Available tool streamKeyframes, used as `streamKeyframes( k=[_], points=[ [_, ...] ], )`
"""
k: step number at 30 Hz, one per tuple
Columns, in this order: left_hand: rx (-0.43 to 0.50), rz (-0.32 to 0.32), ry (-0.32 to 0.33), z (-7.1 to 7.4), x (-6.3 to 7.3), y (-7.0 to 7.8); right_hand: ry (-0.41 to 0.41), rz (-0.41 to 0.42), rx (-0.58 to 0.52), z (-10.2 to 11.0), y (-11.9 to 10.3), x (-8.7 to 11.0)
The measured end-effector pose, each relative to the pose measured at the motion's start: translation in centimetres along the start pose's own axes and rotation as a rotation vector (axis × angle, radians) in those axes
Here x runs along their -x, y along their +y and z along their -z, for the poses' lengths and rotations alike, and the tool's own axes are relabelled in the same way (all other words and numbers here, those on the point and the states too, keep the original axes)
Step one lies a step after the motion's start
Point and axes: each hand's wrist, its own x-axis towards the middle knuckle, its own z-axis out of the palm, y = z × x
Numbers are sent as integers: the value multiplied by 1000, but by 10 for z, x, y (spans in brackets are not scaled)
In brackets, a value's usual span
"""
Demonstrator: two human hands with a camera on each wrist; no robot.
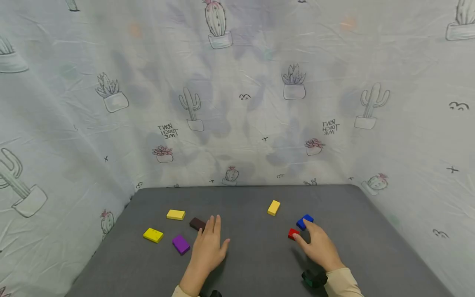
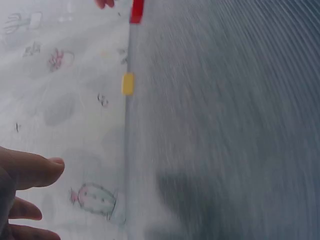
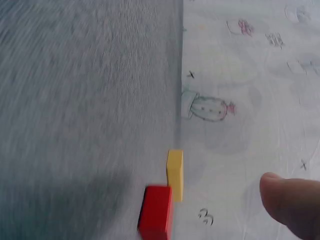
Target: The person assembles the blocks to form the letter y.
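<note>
My right hand (image 1: 320,247) hovers over a red block (image 1: 292,233) and a blue block (image 1: 306,218), with thumb and index finger spread. In the head view the thumb tip overlaps the red block's edge and the index fingertip overlaps the blue one. The right wrist view shows the thumb (image 3: 287,200) apart from the red block (image 3: 159,212). My left hand (image 1: 209,249) is held with fingers extended, holding nothing. Its fingers partly hide the right end of a dark brown block (image 1: 196,223). A purple block (image 1: 181,244) lies just left of that hand.
Two yellow blocks, one nearer (image 1: 153,235) and one farther (image 1: 176,214), lie on the left of the grey table (image 1: 252,264). Another yellow block (image 1: 273,208) lies right of centre. A cactus-print curtain (image 1: 237,107) hangs behind the table and along its sides.
</note>
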Motion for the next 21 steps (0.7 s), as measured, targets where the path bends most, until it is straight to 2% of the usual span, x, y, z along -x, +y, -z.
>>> streamKeyframes(
  k=[4,9,15,21],
  points=[
    [78,-35,11,-8,-5,14,33,-13,-14,4,13,-2],
    [156,-45,-16,-18,-10,34,55,-37,-51,9,28,-4],
    [233,-64,-86,-31,-17,66,33,-84,-91,13,48,-4],
    [360,-71,-150,-41,-29,95,50,-62,-108,12,59,-12]
  ],
)
